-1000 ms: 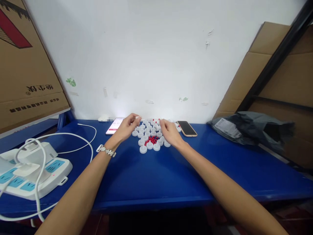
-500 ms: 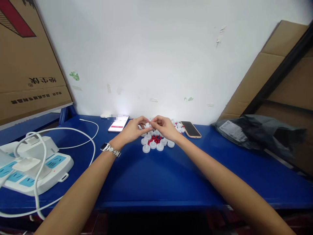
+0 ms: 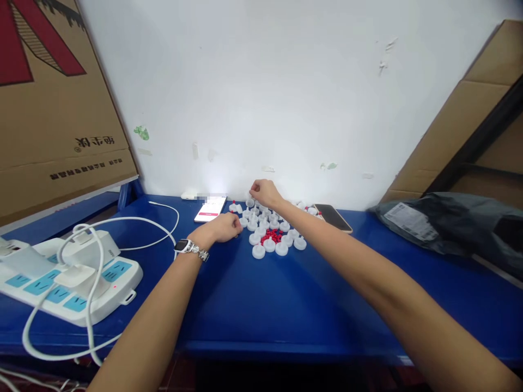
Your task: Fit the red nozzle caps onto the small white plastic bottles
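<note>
On the blue table is a cluster of round white plastic caps [image 3: 281,249], each with a short spout standing up. Small red pieces [image 3: 273,236] lie heaped among them. At the far side of the cluster, my right hand [image 3: 265,193] has its fingertips pinched at the spout of a white cap [image 3: 249,201]. My left hand [image 3: 224,227] rests low over the table at the left edge of the cluster. Its fingers are curled closed, and what they hold, if anything, is hidden. A watch and a metal bracelet circle the left wrist.
A lit phone [image 3: 211,209] lies behind my left hand, and a dark phone [image 3: 334,218] is at the right. A power strip [image 3: 110,294] with looping white cables takes up the left. A grey plastic bag [image 3: 425,223] lies at the right, and a white wall stands behind.
My hands were together over the cluster at a white cap. They have separated: the right moved to the far side, the left down to the cluster's left edge. The view shifted slightly.
</note>
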The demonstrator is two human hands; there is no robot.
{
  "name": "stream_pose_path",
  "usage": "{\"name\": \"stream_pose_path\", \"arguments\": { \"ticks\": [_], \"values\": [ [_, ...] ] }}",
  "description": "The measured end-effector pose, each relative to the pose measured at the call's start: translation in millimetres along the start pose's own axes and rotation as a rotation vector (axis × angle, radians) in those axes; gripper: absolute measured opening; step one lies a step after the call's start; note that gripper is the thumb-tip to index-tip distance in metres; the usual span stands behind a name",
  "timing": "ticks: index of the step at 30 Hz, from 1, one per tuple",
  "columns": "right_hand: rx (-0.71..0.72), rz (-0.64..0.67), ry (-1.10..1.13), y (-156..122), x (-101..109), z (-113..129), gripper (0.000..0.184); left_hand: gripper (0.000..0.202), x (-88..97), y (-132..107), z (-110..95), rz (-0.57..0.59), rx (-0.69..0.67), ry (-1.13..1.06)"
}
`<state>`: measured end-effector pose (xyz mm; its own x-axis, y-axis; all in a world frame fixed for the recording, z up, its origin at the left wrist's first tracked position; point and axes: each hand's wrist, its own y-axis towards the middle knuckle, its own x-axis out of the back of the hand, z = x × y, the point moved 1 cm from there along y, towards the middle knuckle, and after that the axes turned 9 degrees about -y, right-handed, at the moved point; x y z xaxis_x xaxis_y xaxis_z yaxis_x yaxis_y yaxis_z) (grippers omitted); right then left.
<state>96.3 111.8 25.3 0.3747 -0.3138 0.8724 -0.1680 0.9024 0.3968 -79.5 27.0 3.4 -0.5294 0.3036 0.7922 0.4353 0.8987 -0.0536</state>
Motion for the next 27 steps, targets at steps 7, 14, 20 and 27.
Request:
{"name": "stream_pose_path", "arguments": {
  "ticks": [7, 14, 20, 27],
  "values": [
    [0.168, 0.127, -0.11, 6.1, -18.3, 6.4, 0.02, 0.009, -3.9, 1.3, -2.1, -0.02, -0.007, 0.013],
    [0.197, 0.213, -0.143, 6.2, -20.6, -4.3, 0.019, 0.006, -4.6, 1.9, -1.2, -0.026, 0.017, -0.004],
    [0.158, 0.185, -0.157, 5.1, -15.1, 12.0, 0.034, 0.009, 3.3, 5.3, 11.6, -0.016, 0.093, -0.058],
    [0.163, 0.239, -0.157, -1.5, -18.1, 21.9, 0.034, 0.011, 8.1, 5.7, 20.2, -0.075, 0.112, -0.072]
  ]
}}
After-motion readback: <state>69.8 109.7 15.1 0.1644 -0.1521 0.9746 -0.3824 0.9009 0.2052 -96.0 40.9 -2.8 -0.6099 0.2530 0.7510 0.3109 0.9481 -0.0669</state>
